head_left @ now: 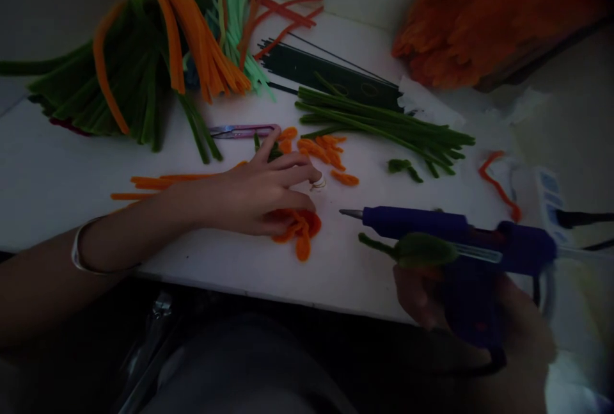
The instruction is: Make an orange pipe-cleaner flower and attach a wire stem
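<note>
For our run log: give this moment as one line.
left hand: on orange pipe-cleaner shape | right hand: grips glue gun, green piece alongside

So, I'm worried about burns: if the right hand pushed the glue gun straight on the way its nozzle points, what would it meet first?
Probably the fingertips of the left hand, resting on the orange pipe-cleaner flower. The right hand aims the glue gun at them across the table. Depth is unclear.

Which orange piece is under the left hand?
The looped orange cluster under the left hand, nearest the person; the short orange bits farther back lie untouched.
</note>
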Demonstrator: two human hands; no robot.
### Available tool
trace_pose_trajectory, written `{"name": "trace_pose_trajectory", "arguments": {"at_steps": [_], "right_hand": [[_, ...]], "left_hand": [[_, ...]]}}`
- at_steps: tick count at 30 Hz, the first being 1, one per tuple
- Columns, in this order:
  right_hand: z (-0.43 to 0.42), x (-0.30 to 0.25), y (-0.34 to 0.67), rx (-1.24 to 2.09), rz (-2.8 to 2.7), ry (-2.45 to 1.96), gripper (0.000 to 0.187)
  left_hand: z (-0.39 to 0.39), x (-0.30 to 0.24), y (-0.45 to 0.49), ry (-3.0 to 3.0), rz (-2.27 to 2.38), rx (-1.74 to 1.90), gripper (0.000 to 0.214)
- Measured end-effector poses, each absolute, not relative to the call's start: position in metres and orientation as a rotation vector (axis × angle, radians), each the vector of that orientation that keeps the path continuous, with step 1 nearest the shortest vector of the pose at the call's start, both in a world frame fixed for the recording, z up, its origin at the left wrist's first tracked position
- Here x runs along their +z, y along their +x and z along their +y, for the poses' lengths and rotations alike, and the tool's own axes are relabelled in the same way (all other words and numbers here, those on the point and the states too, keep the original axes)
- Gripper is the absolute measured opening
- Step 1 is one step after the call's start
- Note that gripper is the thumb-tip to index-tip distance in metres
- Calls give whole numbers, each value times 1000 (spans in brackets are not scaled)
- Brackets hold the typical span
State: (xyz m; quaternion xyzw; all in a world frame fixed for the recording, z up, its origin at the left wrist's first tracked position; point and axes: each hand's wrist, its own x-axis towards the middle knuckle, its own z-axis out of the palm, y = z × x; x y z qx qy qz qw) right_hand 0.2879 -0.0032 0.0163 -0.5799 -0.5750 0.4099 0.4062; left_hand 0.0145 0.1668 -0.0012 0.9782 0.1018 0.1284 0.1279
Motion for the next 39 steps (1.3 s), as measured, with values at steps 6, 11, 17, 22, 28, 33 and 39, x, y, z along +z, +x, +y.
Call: {"name": "trace_pose_trajectory", "arguments": {"at_steps": [6,11,17,22,28,33,39], "right_hand": [[-1,14,279,1448,-970,-1239,44],[1,23,265,1353,-897,-1304,37],[4,25,258,1346,-936,-1343,38],[7,15,275,1360,-1168,-1273,38],[2,15,293,1163,-1107,-1273,33],[-1,19,305,977,-1053,-1252,33],[-3,30,301,930,-907,-1156,36]], "left_hand": [[171,3,10,2939,409,406,26],[162,11,15,2795,504,588,25],[130,28,48,2669,616,780,45],[121,34,75,2621,706,852,25],[131,33,91,2529,694,852,17],[136,37,107,2563,630,796,19],[147,33,125,2600,669,562,24]]}}
